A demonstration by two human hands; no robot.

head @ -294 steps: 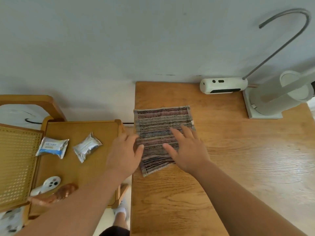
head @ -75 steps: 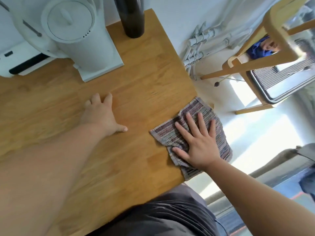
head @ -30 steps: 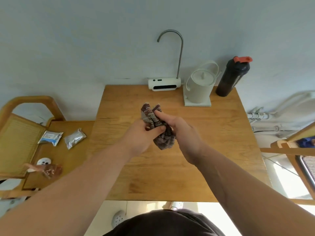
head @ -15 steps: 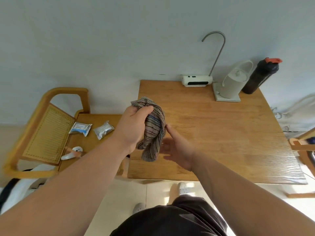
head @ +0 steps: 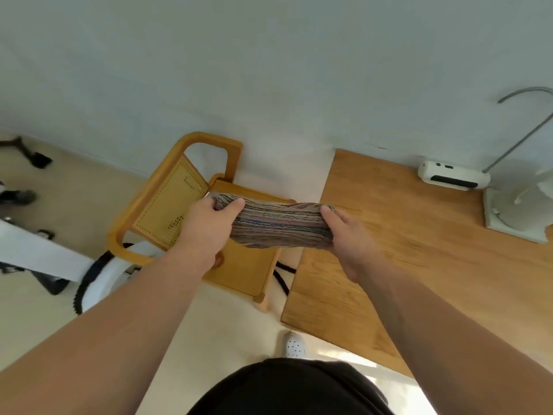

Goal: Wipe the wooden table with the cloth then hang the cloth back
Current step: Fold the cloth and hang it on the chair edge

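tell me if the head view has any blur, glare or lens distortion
Head view: soft throughout, the striped cloth slightly smeared; the wide-angle lens splays the wooden table edges and stretches the forearms; light is even and diffuse, except one blown-out sunlit patch on the floor.

White kettle beside water dispenser

Two hands, the left hand and right hand; one striped cloth; one wooden counter; one chair; one dispenser; one kettle; one shoe.
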